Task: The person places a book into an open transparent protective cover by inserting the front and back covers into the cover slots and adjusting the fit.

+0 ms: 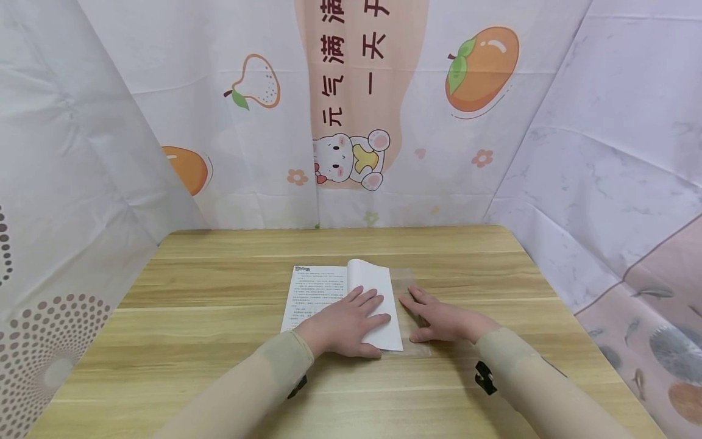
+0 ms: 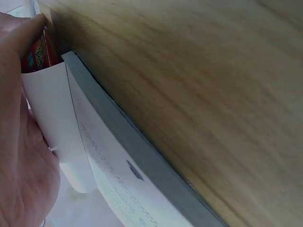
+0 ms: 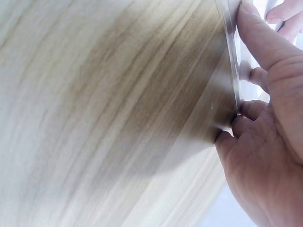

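Observation:
An open book (image 1: 315, 289) lies on the wooden table, printed text on its left page. To the right of that page is a blank white sheet (image 1: 378, 277), curled up along its fold. My left hand (image 1: 348, 323) rests on this sheet with fingers spread. A strip of clear plastic film (image 1: 404, 281) sticks out beyond the sheet's right edge. On the film, my right hand (image 1: 444, 320) sets down its spread fingertips. The left wrist view shows the book's thick page edge (image 2: 123, 127) and a red patterned surface (image 2: 42, 54) near the thumb.
The wooden table (image 1: 219, 366) reaches out on both sides of the book. Behind it hangs a white printed curtain (image 1: 263, 146), with more cloth at the left and right. Each forearm carries a dark strap fitting (image 1: 485, 378), seen below the sleeve.

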